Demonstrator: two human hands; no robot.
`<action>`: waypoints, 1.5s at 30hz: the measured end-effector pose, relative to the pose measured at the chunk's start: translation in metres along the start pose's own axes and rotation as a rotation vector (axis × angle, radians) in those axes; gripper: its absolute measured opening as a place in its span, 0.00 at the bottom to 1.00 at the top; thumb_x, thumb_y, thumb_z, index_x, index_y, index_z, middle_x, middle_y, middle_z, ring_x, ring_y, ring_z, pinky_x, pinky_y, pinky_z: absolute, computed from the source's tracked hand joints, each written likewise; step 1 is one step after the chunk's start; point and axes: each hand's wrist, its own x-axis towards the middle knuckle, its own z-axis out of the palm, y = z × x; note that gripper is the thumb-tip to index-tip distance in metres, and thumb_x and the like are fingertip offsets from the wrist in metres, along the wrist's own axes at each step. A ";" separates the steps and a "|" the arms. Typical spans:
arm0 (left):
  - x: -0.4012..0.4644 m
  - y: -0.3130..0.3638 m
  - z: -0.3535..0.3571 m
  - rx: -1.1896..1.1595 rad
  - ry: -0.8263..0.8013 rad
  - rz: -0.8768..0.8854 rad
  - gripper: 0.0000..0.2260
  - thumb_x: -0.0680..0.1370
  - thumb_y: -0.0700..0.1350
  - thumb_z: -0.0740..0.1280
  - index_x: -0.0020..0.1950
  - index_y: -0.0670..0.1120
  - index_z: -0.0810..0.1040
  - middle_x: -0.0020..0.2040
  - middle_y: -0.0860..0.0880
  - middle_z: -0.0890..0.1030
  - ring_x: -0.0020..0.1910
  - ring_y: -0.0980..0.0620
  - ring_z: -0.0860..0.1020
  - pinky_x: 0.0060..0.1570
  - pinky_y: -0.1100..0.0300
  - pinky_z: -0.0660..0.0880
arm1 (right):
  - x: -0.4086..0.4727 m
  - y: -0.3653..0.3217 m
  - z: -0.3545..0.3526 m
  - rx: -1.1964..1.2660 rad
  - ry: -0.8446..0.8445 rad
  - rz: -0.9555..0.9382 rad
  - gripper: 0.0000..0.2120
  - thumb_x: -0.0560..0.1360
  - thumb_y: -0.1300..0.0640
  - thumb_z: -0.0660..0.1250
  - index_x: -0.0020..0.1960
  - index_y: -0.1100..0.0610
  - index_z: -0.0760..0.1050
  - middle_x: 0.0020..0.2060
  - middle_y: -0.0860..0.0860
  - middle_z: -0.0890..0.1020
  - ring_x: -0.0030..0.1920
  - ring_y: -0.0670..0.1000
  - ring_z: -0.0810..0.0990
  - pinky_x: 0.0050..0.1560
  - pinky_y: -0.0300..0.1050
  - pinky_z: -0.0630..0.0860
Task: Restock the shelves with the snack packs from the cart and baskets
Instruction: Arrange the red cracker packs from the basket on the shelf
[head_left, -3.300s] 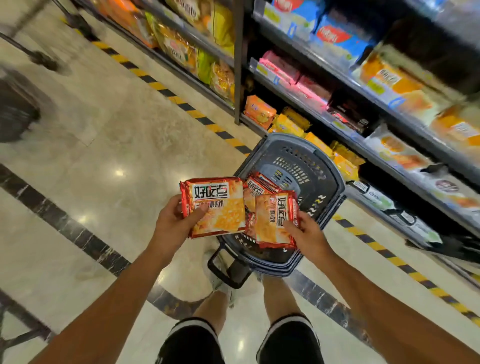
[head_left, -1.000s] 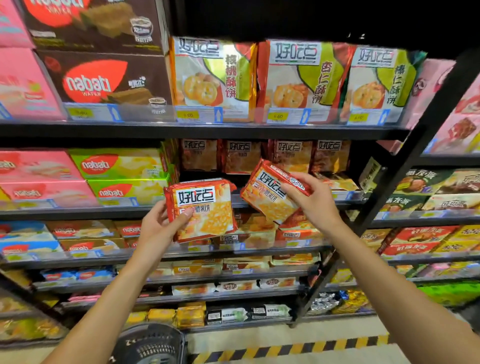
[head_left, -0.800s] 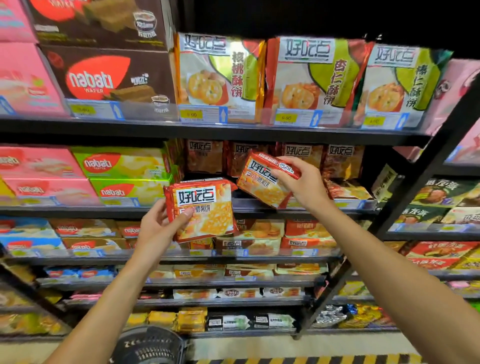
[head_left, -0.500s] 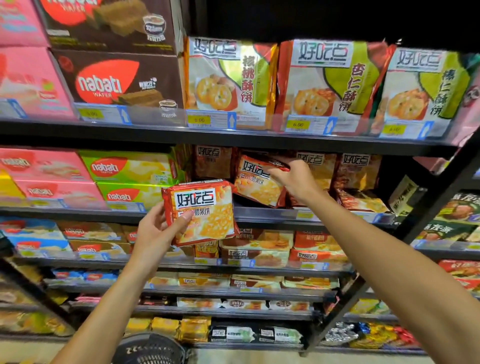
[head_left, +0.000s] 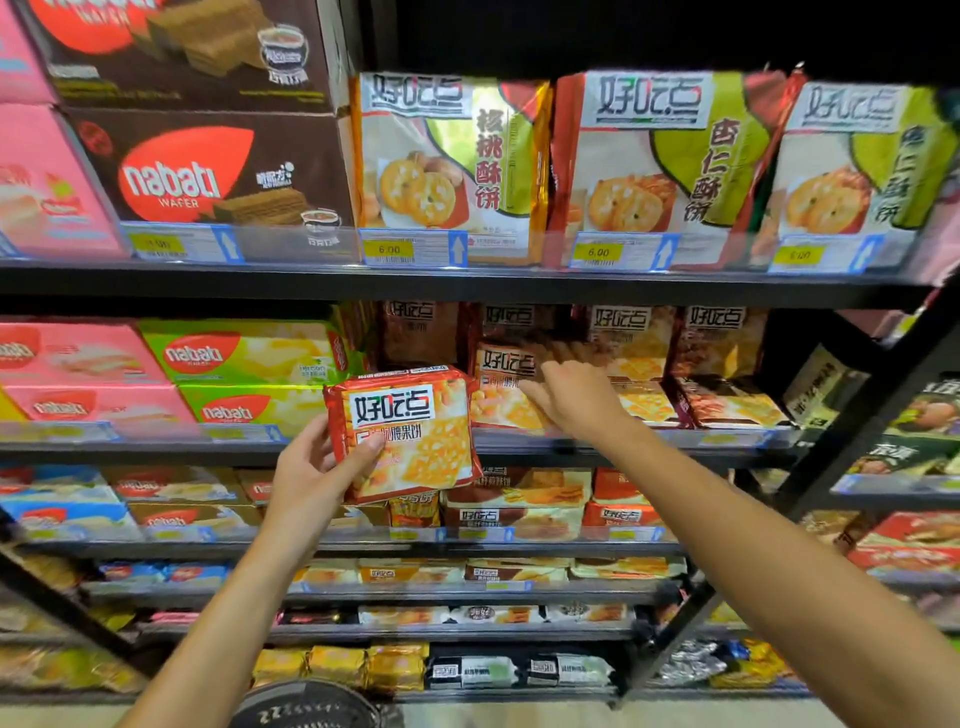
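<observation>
My left hand (head_left: 311, 470) grips a red and orange cracker pack (head_left: 410, 431) by its left edge, held upright in front of the second shelf (head_left: 623, 441). A second, matching cracker pack (head_left: 498, 387) stands on that shelf among similar packs. My right hand (head_left: 571, 397) reaches to it with fingers stretched out and blurred, touching its front and right edge. The far side of that pack is hidden by my hand.
Large cookie bags (head_left: 452, 166) fill the top shelf beside brown wafer boxes (head_left: 208, 166). Pink and green wafer boxes (head_left: 239, 374) sit left of the crackers. Lower shelves hold more snack packs. A dark basket (head_left: 306, 706) is at the bottom edge. A black upright (head_left: 852, 431) bounds the bay.
My right hand carried its pack up and in from the aisle onto the second shelf, and its fingers have straightened against it. The left hand kept its pack still.
</observation>
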 end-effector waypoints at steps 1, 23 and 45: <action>0.000 -0.001 0.001 -0.004 -0.003 -0.002 0.21 0.74 0.49 0.76 0.66 0.51 0.78 0.57 0.52 0.85 0.56 0.52 0.84 0.54 0.49 0.81 | -0.007 -0.002 0.011 -0.050 0.063 -0.052 0.20 0.82 0.41 0.59 0.60 0.57 0.76 0.53 0.57 0.82 0.56 0.62 0.79 0.54 0.55 0.74; -0.003 -0.001 0.007 0.019 -0.021 0.017 0.18 0.75 0.46 0.75 0.65 0.50 0.78 0.55 0.54 0.86 0.53 0.55 0.84 0.48 0.59 0.82 | -0.054 -0.012 0.055 0.137 0.036 -0.157 0.32 0.82 0.33 0.44 0.77 0.48 0.66 0.75 0.47 0.69 0.76 0.52 0.64 0.76 0.55 0.60; 0.024 0.009 0.039 0.004 0.100 0.195 0.22 0.76 0.51 0.74 0.64 0.55 0.67 0.60 0.52 0.82 0.58 0.56 0.82 0.55 0.51 0.82 | -0.061 -0.083 0.028 1.247 0.188 0.027 0.38 0.76 0.58 0.74 0.78 0.38 0.59 0.66 0.41 0.74 0.53 0.45 0.83 0.53 0.48 0.83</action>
